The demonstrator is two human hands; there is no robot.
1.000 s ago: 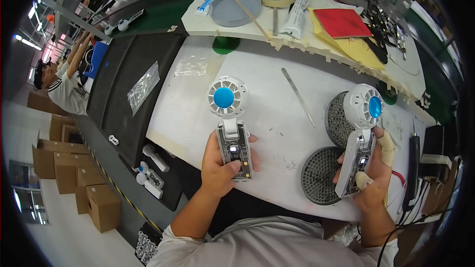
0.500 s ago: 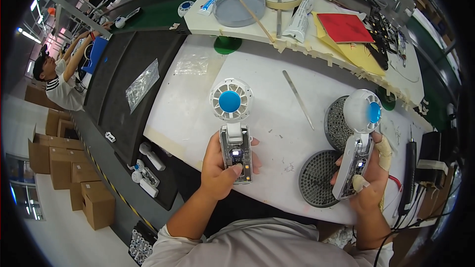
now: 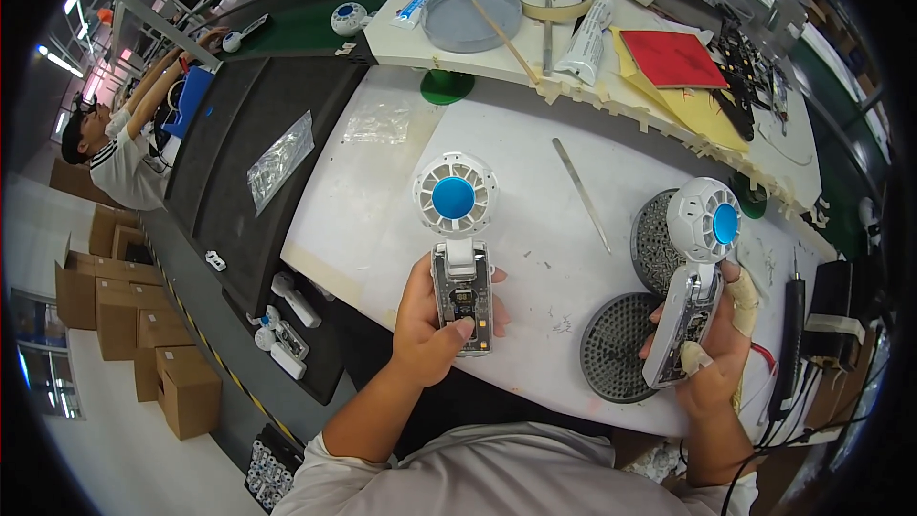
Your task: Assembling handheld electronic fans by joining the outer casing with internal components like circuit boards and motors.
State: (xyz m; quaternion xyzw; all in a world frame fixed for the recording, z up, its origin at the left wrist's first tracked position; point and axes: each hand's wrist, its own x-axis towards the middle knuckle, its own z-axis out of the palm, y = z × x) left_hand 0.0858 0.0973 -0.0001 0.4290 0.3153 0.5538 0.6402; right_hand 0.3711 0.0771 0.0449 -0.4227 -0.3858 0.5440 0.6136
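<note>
My left hand (image 3: 427, 339) is wrapped around the handle of a white handheld fan (image 3: 455, 198). This fan has a round vented head with a blue centre, and its handle is uncovered, showing a circuit board and small display. The thumb lies on the board's lower part. At the right, my right hand (image 3: 716, 358) grips a second handheld fan (image 3: 705, 220), tilted, its board also exposed. Finger covers wrap some of that hand's fingers. Beside and partly behind it are a round grey dish (image 3: 611, 349) and another dish holding small screws (image 3: 651, 247).
A thin metal tool (image 3: 581, 194) lies on the white table between the fans. A raised shelf (image 3: 382, 41) at the back carries tape, tubes and a red pad (image 3: 673, 59). Left are a black tray surface (image 3: 229, 143) and cardboard boxes (image 3: 186, 392). An electric screwdriver (image 3: 791, 325) stands right.
Both fans stay in my hands, nearly in place. The right fan's head has turned slightly toward me. The bright lights on both boards have dimmed or gone out.
</note>
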